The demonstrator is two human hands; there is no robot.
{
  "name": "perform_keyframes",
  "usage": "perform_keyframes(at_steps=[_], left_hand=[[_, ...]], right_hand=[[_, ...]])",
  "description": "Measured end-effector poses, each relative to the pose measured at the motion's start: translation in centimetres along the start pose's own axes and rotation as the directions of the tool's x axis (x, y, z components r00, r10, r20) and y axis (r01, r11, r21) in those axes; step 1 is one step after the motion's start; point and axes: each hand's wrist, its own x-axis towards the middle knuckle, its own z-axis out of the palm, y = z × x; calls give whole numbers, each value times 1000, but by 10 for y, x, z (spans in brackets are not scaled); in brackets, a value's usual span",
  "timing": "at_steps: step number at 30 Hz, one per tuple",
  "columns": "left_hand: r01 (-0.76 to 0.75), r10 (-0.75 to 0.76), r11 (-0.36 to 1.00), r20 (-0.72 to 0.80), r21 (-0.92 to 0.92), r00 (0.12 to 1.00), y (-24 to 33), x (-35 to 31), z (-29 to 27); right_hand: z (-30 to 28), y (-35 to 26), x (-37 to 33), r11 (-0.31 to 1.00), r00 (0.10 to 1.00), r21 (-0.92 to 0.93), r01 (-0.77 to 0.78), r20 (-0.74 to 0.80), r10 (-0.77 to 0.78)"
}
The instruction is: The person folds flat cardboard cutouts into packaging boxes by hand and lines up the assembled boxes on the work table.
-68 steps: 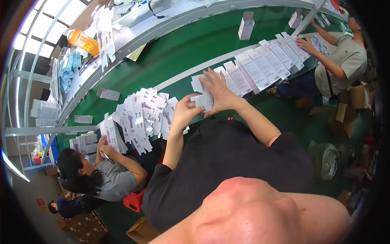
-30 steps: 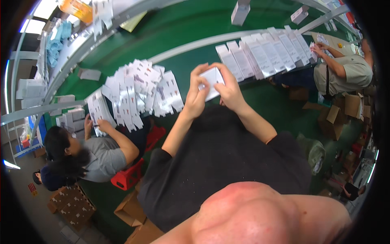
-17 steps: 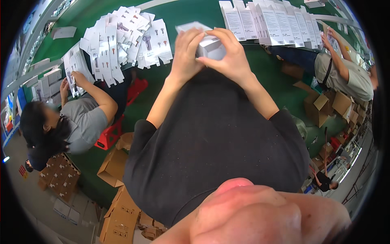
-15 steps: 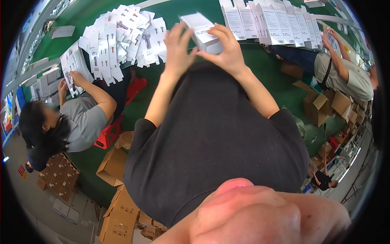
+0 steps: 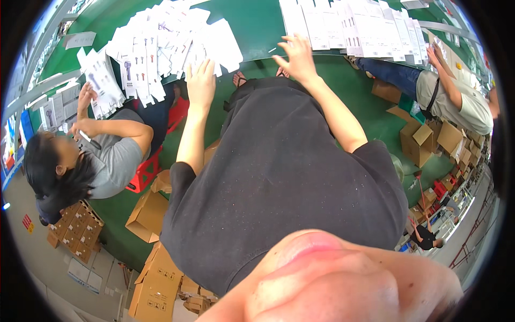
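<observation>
My left hand [image 5: 200, 86] reaches up to the near edge of a heap of flat printed white cartons [image 5: 222, 45]. Its fingers are stretched out at the lowest carton edges, and whether they touch cannot be told. My right hand [image 5: 299, 58] is empty, its fingers spread above the near edge of the green table [image 5: 251, 27]. Just beyond it and to the right stands a row of white boxes [image 5: 322, 27] packed side by side. A small white strip [image 5: 272, 50] lies at the table edge, left of the right hand's fingertips.
At the left a person in grey [image 5: 115, 155] sits on a red stool [image 5: 145, 174], handling flat cartons [image 5: 102, 80] and a dark, handheld object [image 5: 90, 140]. Another person [image 5: 456, 91] works at the far right. Brown cardboard boxes [image 5: 155, 282] stand on the floor on both sides.
The white box has left my hands. They have moved apart, the left toward the flat cartons and the right beside the standing row. The person at left has lowered one hand from the cartons.
</observation>
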Motion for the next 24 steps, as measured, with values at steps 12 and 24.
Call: perform_keyframes(at_steps=[12,24], left_hand=[[499,-186,369,464,-784,866,64,45,-145],[-404,-26,624,-534,-669,845,99,54,-144]], right_hand=[[-101,-109,52,872,883,193,450,-242,-402],[-120,-139,25,306,967,920,246,-253,-18]])
